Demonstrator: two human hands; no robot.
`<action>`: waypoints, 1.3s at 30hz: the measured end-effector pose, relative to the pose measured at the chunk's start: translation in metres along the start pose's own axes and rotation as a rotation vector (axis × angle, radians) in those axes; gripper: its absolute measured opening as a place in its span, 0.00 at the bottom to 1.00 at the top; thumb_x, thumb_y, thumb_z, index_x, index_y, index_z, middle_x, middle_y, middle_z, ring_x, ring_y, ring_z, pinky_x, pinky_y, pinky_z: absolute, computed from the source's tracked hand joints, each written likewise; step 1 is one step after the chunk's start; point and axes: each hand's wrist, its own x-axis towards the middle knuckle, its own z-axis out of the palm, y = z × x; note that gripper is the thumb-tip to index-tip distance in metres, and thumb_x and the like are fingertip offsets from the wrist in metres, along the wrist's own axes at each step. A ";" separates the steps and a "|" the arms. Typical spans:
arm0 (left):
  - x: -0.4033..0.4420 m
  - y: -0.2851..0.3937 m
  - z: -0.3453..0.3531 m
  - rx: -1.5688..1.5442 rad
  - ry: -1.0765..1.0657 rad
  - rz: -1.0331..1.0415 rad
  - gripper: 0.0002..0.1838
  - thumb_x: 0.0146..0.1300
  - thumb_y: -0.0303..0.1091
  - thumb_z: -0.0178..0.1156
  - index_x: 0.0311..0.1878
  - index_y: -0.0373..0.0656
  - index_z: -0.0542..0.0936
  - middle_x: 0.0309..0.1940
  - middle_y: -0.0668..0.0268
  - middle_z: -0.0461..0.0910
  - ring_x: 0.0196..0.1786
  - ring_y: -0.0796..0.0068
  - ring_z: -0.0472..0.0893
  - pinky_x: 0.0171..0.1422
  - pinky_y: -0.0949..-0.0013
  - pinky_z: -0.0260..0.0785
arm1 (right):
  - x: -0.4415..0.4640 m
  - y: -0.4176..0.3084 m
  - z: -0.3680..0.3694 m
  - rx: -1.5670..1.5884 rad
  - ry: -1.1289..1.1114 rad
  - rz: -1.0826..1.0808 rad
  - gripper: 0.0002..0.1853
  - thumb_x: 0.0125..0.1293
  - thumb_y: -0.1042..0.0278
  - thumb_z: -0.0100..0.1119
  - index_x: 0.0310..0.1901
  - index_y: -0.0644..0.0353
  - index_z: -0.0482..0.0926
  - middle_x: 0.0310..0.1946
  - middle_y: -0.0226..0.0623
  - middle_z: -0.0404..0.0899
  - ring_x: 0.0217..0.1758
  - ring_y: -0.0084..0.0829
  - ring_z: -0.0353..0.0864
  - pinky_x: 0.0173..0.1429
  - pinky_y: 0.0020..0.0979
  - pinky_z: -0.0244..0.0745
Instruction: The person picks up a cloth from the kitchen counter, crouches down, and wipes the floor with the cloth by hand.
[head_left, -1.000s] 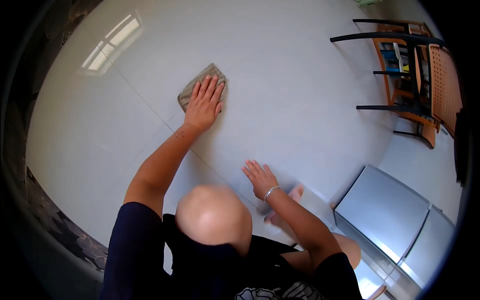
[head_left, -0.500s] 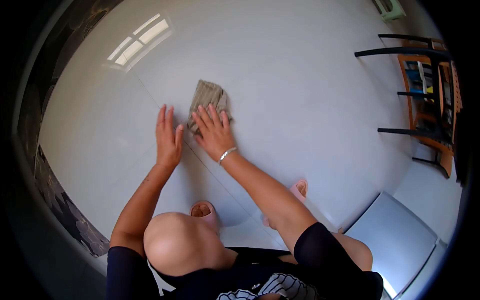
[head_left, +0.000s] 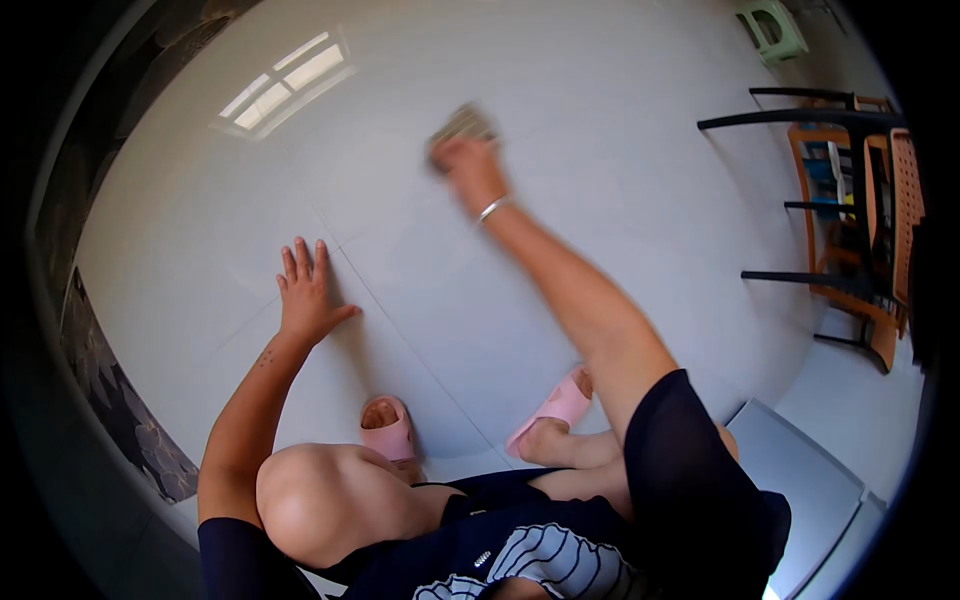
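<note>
While right fingers [head_left: 464, 152] clutch cloth [head_left: 467, 122], left fingers [head_left: 302, 263] splay on glossy floor [head_left: 600, 180], chair [head_left: 907, 185] rightward.

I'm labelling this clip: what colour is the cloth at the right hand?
The cloth is greyish brown; it shows, though blurred, in the head view.

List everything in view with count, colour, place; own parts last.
Cloth: one, brownish, upper middle
Floor: one, whitish, throughout
Reflection: one, white, upper left
Trim: count unclear, dark, left edge
Stool: one, pale green, top right
Chairs: count unclear, black and orange, right
Box: count unclear, silvery, lower right
Sandals: two, pink, lower middle
Bracelet: one, silvery, below cloth
Clothing: count unclear, dark, bottom
Arms: two, bare, either side
Legs: two, bare, bottom
Left grip: one, bare, spread, left
Right grip: one, bare, at cloth
</note>
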 end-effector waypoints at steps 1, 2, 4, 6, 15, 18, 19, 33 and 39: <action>0.000 0.001 0.002 0.004 -0.006 -0.017 0.70 0.40 0.53 0.80 0.80 0.42 0.44 0.79 0.42 0.36 0.80 0.35 0.37 0.73 0.29 0.48 | -0.025 -0.034 0.017 -0.242 -0.215 -0.165 0.13 0.60 0.70 0.59 0.47 0.57 0.82 0.48 0.40 0.81 0.56 0.38 0.76 0.62 0.38 0.72; 0.000 0.001 0.004 0.007 0.008 -0.016 0.71 0.39 0.51 0.82 0.80 0.43 0.44 0.79 0.42 0.37 0.80 0.35 0.37 0.73 0.28 0.49 | -0.049 -0.079 0.017 -0.289 -0.414 -0.292 0.16 0.60 0.69 0.57 0.51 0.56 0.81 0.48 0.39 0.81 0.56 0.38 0.76 0.62 0.40 0.71; 0.000 -0.004 0.009 0.001 0.016 0.002 0.71 0.39 0.50 0.82 0.80 0.44 0.44 0.79 0.43 0.37 0.80 0.36 0.37 0.73 0.28 0.50 | -0.119 -0.127 0.045 0.019 -0.587 -0.238 0.14 0.60 0.71 0.55 0.48 0.53 0.79 0.40 0.36 0.80 0.47 0.37 0.79 0.52 0.36 0.77; -0.001 0.001 0.006 0.008 0.028 -0.014 0.70 0.39 0.48 0.82 0.80 0.45 0.44 0.79 0.43 0.37 0.80 0.36 0.38 0.74 0.30 0.50 | -0.171 -0.136 0.030 -0.020 -0.441 -0.476 0.04 0.59 0.66 0.57 0.36 0.50 0.79 0.32 0.30 0.76 0.39 0.32 0.79 0.40 0.36 0.79; 0.003 0.010 0.000 0.048 -0.012 -0.047 0.71 0.39 0.48 0.82 0.80 0.43 0.43 0.79 0.41 0.36 0.80 0.34 0.38 0.73 0.30 0.52 | -0.027 0.089 -0.164 -0.605 -0.289 0.637 0.13 0.67 0.67 0.47 0.48 0.53 0.80 0.43 0.41 0.84 0.42 0.47 0.84 0.43 0.44 0.79; 0.004 0.009 0.003 0.057 -0.029 -0.053 0.71 0.39 0.48 0.83 0.79 0.42 0.43 0.79 0.40 0.36 0.80 0.33 0.37 0.73 0.30 0.52 | -0.002 0.113 -0.214 -0.723 -0.165 0.604 0.13 0.67 0.68 0.47 0.48 0.54 0.80 0.45 0.39 0.83 0.42 0.44 0.85 0.42 0.44 0.79; 0.003 0.008 0.004 0.062 -0.033 -0.043 0.71 0.39 0.48 0.83 0.79 0.42 0.43 0.78 0.39 0.36 0.80 0.32 0.37 0.72 0.29 0.52 | -0.004 0.099 -0.228 -0.546 -0.179 0.588 0.13 0.68 0.67 0.47 0.49 0.54 0.80 0.46 0.39 0.82 0.42 0.43 0.85 0.43 0.43 0.79; 0.031 0.053 0.015 -0.088 -0.125 -0.305 0.76 0.39 0.61 0.80 0.75 0.25 0.39 0.76 0.29 0.34 0.78 0.27 0.35 0.81 0.44 0.39 | -0.220 0.027 -0.119 -0.133 -0.367 -0.074 0.04 0.57 0.66 0.58 0.35 0.49 0.78 0.33 0.29 0.77 0.41 0.29 0.81 0.34 0.33 0.78; 0.036 0.063 0.018 -0.132 -0.043 -0.357 0.78 0.36 0.59 0.82 0.75 0.23 0.38 0.77 0.32 0.33 0.79 0.30 0.35 0.81 0.45 0.39 | -0.136 0.074 -0.153 -0.369 -0.059 0.261 0.04 0.63 0.69 0.55 0.38 0.52 0.77 0.37 0.35 0.80 0.41 0.39 0.82 0.35 0.41 0.79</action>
